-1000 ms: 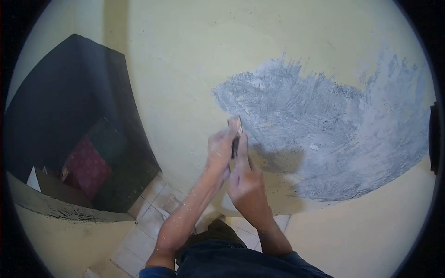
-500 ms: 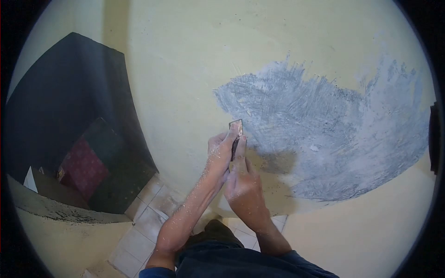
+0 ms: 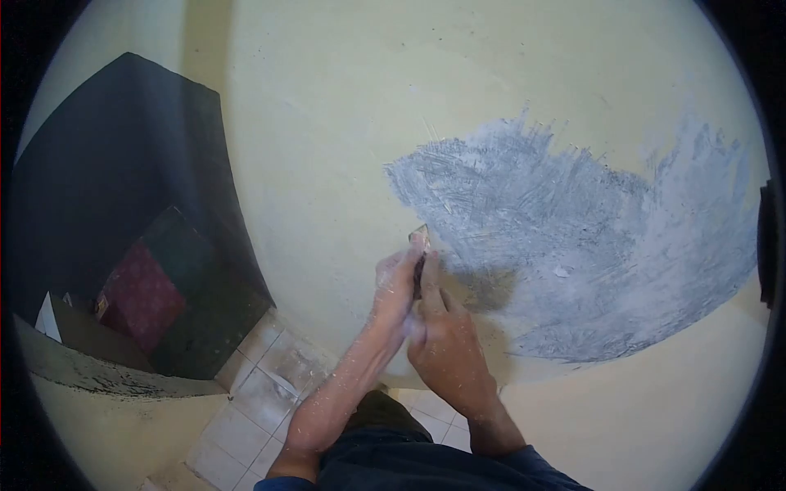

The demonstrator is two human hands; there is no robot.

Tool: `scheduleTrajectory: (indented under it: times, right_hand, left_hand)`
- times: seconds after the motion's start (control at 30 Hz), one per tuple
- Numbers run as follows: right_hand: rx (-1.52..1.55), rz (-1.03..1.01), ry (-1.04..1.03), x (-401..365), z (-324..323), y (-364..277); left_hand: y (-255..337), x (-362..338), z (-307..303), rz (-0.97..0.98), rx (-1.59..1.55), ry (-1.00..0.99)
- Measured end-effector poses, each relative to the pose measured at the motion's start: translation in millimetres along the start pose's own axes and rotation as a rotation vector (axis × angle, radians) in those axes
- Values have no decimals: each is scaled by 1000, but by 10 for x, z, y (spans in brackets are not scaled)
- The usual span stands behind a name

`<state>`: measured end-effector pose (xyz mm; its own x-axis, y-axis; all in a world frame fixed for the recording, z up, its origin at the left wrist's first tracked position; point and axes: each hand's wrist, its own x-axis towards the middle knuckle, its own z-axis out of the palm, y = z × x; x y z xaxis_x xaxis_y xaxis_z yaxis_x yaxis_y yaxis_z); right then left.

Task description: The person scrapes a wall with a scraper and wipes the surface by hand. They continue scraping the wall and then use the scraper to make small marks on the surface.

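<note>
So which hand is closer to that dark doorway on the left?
Left. The left hand is on the doorway side of the scraper; the right hand sits on the far side, toward the grey scraped patch.

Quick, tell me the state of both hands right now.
Left hand: closed around the scraper.
Right hand: closed on the same scraper, lower on its handle.

Tiled floor; red box; dark doorway.
</note>
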<state>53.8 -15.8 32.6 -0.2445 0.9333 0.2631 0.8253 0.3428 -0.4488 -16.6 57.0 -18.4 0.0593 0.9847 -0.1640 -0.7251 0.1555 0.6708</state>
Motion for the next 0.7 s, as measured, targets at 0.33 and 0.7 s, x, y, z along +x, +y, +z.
scheduleTrajectory:
  times: [0.33,0.7]
  right_hand:
    - [51,-199,73,68,108,137]
    - [47,50,-27,-83,37,-28]
  left_hand:
    - [104,53,-59,-19,7,14]
    - [10,-42,-78,-73,27,8]
